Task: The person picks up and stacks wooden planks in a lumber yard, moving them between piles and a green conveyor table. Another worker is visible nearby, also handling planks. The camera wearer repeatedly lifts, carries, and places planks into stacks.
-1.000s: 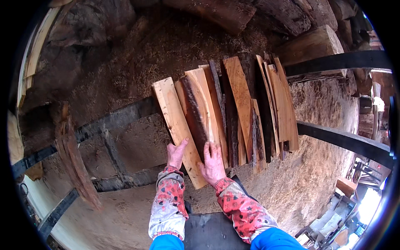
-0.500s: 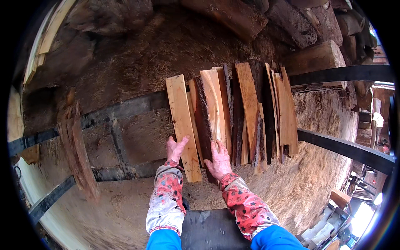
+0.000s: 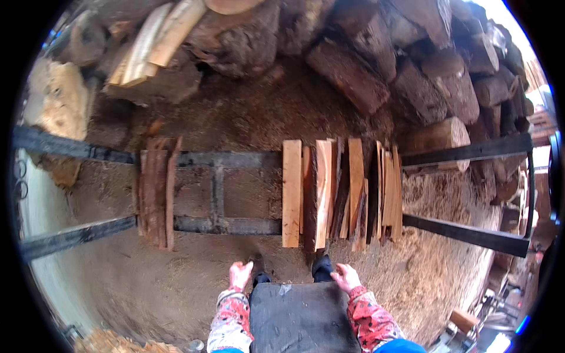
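Observation:
Both of my hands are off the wood, in front of the dark metal rack (image 3: 247, 225). My left hand (image 3: 240, 275) is empty, fingers loosely bent and apart, near the rack's front rail. To the right, my right hand (image 3: 347, 277) holds nothing either, its fingers loosely spread toward the left. A row of sawn wooden boards (image 3: 291, 194), some with bark edges, lies across the two rails beyond my hands. Farther left on the rails sits a bundle of reddish-brown slats (image 3: 156, 194). Between my forearms is a dark, flat, apron-like panel (image 3: 300, 317).
Large logs (image 3: 353, 70) are piled along the far side. Pale boards (image 3: 170, 32) rest on logs at the far left. My dark shoes (image 3: 322, 268) show below the rack. Sawdust (image 3: 429, 259) covers the floor, and wood chips (image 3: 120, 341) lie at lower left.
My hands have come off the boards and drawn back toward my body, moving apart. The view has shifted, showing the rack more squarely and more of the log pile.

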`<action>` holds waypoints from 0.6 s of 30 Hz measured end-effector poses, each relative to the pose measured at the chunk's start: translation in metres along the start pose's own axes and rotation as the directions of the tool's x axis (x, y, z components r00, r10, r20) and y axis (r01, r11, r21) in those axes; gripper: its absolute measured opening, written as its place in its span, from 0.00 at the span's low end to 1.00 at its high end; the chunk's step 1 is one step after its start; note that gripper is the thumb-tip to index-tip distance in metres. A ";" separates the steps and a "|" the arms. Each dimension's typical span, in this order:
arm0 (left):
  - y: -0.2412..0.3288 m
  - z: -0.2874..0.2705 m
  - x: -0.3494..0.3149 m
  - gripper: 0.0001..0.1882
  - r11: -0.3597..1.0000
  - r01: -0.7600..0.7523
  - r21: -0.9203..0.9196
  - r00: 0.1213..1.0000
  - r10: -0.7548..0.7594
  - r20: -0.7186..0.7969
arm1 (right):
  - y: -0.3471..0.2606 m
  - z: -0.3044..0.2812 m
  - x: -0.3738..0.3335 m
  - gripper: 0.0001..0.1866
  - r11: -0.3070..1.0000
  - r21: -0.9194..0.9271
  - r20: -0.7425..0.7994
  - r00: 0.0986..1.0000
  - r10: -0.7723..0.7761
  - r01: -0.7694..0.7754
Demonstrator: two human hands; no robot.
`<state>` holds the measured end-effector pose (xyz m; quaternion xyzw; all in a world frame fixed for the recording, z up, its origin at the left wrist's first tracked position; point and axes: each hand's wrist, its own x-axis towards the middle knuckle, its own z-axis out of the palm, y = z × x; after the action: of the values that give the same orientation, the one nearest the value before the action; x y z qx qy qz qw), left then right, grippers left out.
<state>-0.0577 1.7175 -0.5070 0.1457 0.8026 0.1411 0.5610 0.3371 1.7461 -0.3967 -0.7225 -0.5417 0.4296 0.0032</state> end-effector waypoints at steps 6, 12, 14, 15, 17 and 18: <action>-0.059 -0.070 -0.130 0.22 0.941 0.099 -0.323 0.978 -0.152 -0.143 | -0.028 -0.018 -0.030 0.27 0.999 0.002 0.192 0.980 -0.041 0.042; -0.134 -0.038 -0.285 0.16 0.730 0.076 -0.679 0.923 -0.310 -0.229 | -0.103 -0.056 -0.007 0.25 0.890 -0.111 0.397 0.841 -0.368 0.443; -0.156 -0.003 -0.323 0.13 0.640 0.085 -0.763 0.901 -0.376 -0.216 | -0.123 -0.069 0.010 0.21 0.876 -0.112 0.470 0.802 -0.369 0.469; -0.170 0.021 -0.341 0.13 0.590 0.091 -0.803 0.889 -0.411 -0.201 | -0.135 -0.080 0.008 0.19 0.865 -0.097 0.459 0.793 -0.400 0.492; -0.203 0.069 -0.375 0.13 0.479 0.074 -0.875 0.879 -0.445 -0.169 | -0.161 -0.105 -0.010 0.16 0.832 -0.068 0.470 0.753 -0.460 0.551; -0.212 0.093 -0.393 0.12 0.434 0.076 -0.898 0.849 -0.500 -0.169 | -0.169 -0.114 -0.016 0.15 0.807 -0.066 0.489 0.724 -0.487 0.587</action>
<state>0.1431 1.3744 -0.2833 -0.3330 0.7312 0.4510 0.3888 0.2756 1.8560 -0.2356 -0.4095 -0.7573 0.5031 -0.0753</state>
